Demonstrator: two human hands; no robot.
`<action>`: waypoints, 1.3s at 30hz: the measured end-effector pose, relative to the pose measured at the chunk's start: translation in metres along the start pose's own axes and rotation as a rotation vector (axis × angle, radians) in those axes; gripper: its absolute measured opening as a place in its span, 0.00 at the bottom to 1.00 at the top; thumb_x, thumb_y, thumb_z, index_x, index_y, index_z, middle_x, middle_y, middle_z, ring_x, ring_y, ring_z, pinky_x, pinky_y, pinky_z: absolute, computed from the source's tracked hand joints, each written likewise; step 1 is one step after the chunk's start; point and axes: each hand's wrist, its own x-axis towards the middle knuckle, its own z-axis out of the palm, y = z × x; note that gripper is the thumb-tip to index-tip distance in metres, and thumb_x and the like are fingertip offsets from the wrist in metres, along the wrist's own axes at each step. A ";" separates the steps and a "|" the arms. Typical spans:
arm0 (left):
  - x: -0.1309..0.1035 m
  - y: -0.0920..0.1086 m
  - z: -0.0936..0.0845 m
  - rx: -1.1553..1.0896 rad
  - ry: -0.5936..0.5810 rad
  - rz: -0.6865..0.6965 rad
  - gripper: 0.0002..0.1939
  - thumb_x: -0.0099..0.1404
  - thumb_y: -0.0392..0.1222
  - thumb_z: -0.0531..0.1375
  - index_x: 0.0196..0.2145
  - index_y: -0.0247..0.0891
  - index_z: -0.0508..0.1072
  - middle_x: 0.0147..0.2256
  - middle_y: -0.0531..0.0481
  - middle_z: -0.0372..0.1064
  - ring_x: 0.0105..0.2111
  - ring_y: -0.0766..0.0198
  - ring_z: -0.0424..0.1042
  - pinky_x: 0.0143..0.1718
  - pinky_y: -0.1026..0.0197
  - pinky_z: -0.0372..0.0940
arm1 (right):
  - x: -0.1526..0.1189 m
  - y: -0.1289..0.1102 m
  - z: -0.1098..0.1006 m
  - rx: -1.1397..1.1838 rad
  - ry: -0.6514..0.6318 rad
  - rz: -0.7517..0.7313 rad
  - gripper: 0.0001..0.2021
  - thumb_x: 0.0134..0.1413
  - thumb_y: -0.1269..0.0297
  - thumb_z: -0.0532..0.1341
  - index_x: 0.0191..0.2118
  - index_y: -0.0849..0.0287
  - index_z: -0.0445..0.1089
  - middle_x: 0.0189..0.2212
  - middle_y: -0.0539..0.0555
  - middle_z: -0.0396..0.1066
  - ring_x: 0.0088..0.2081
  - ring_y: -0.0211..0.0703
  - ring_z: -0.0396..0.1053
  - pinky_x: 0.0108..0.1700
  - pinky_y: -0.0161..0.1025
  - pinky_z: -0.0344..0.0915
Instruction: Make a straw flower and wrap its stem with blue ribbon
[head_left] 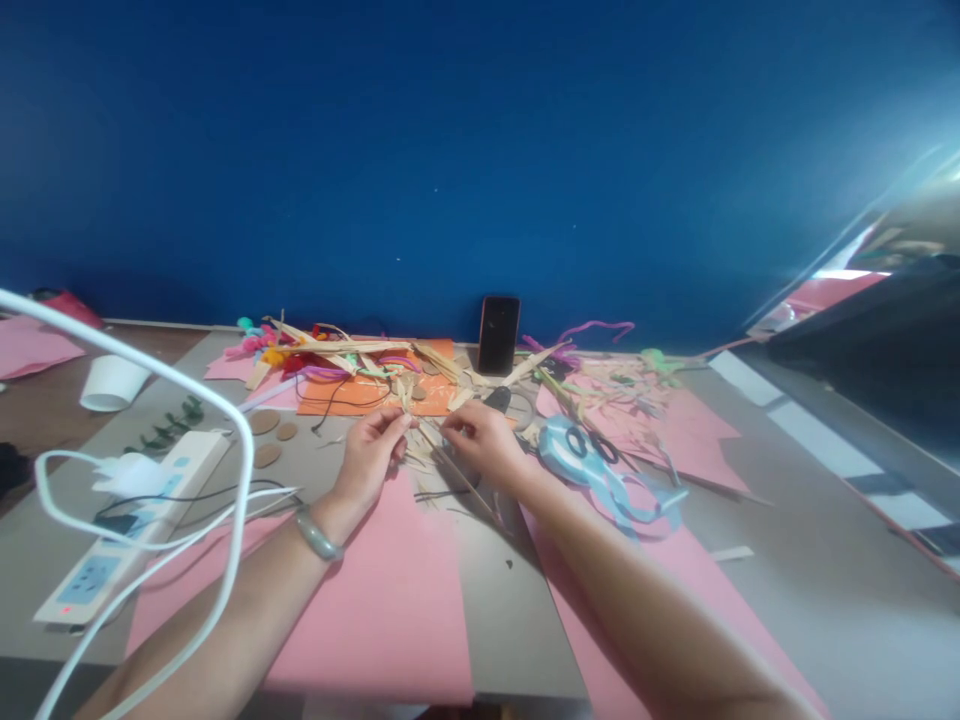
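Observation:
My left hand (375, 448) is pinched at the tip of a thin tan stick (461, 472), which slants down to the right between my hands. Pale, dry husk-like strips (406, 390) stick up just beyond those fingertips. On the other side of the stick, my right hand (484, 440) has its fingers curled and drawn together; whatever they grip is hidden or too fine to name. Behind the hands lies an orange sheet (352, 397) strewn with more dry strips. Blue ribbon (559, 450) and dark-handled scissors (592, 445) lie right of my right hand.
A phone (499, 335) leans against the blue wall (480, 150). Left are a power strip (97, 570), a looping white cable (244, 480), a white cup (112, 383) and cardboard discs (266, 456). Pink paper (382, 600) covers part of the table. Colourful pipe cleaners (259, 342) pile up behind.

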 end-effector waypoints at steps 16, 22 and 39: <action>-0.008 0.003 0.006 -0.030 -0.144 -0.168 0.16 0.52 0.50 0.69 0.29 0.36 0.70 0.15 0.59 0.63 0.11 0.74 0.55 0.10 0.71 0.50 | 0.001 -0.012 0.003 0.984 -0.041 0.427 0.17 0.41 0.52 0.71 0.29 0.61 0.73 0.19 0.47 0.69 0.18 0.30 0.58 0.22 0.31 0.52; -0.009 0.008 0.008 -0.027 -0.164 -0.148 0.13 0.54 0.47 0.68 0.27 0.35 0.72 0.15 0.59 0.64 0.11 0.76 0.56 0.13 0.71 0.52 | 0.000 -0.018 0.005 0.978 0.000 0.415 0.14 0.40 0.55 0.71 0.28 0.61 0.73 0.17 0.45 0.66 0.19 0.30 0.56 0.23 0.31 0.51; -0.008 0.007 0.007 -0.025 -0.178 -0.173 0.15 0.53 0.50 0.68 0.29 0.35 0.72 0.15 0.59 0.63 0.10 0.75 0.55 0.09 0.70 0.52 | -0.001 -0.021 0.002 0.897 0.001 0.348 0.12 0.39 0.58 0.71 0.27 0.59 0.70 0.20 0.46 0.67 0.20 0.31 0.57 0.24 0.32 0.54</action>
